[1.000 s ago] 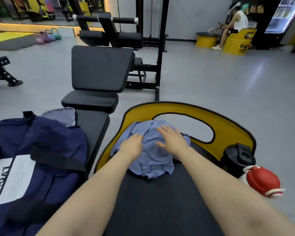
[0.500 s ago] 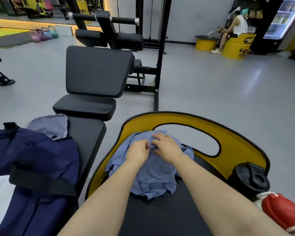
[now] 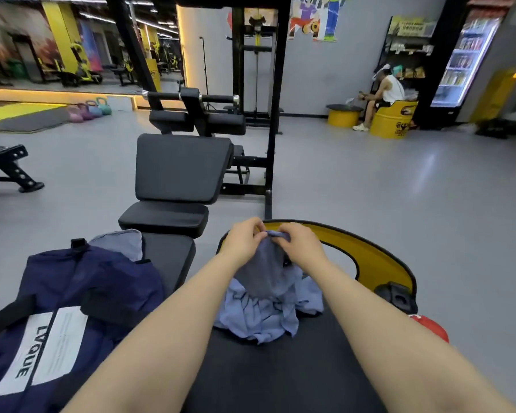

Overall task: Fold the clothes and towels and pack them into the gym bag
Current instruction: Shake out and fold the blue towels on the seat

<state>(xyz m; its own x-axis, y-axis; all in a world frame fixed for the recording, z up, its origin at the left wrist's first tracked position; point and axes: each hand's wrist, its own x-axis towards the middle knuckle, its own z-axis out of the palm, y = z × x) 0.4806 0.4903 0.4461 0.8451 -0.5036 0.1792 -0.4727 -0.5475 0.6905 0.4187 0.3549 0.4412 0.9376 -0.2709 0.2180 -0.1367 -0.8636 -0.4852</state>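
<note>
Both hands have lifted the blue garment (image 3: 262, 281): left hand (image 3: 243, 242) and right hand (image 3: 300, 245) pinch its top edge, cloth hanging toward the desk (image 3: 280, 368), right of the gym bag (image 3: 72, 293).

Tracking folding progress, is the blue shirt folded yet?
Not folded: the shirt hangs bunched from both hands, left hand and right hand.

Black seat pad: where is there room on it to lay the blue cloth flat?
Bare pad lies between the forearms, nearer than the blue cloth. Crowded: both hands pinch the cloth's top, and the black bottle stands at the right edge.
</note>
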